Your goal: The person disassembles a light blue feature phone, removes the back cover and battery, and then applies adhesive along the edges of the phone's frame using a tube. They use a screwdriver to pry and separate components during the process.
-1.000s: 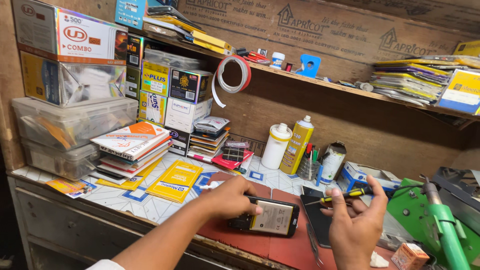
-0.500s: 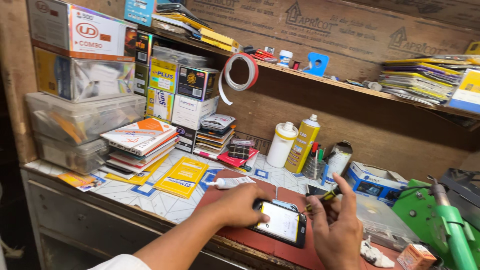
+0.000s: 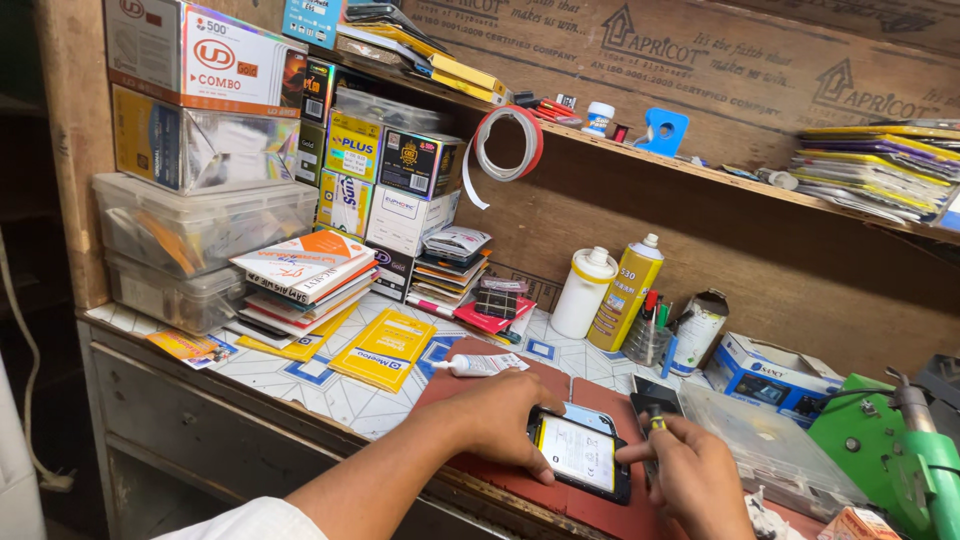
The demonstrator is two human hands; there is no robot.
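An opened black phone [image 3: 582, 455] with its light battery showing lies on a dark red mat [image 3: 470, 355] at the bench's front. My left hand [image 3: 500, 418] presses on the phone's left end and holds it flat. My right hand [image 3: 690, 470] grips a small screwdriver with a yellow and black handle [image 3: 657, 424], its tip down at the phone's right edge. A small white glue tube [image 3: 478, 365] lies on the mat just beyond my left hand.
Stacked boxes and clear bins [image 3: 200, 215] fill the left. A white bottle [image 3: 583, 293], a yellow spray can [image 3: 626, 293] and a pen cup [image 3: 648, 340] stand behind the mat. A green machine [image 3: 885, 450] sits at right. A tape roll [image 3: 508, 142] hangs from the shelf.
My right hand has come down from a raised position to the phone's right edge with the screwdriver. The left hand stays on the phone. The view shifted slightly right.
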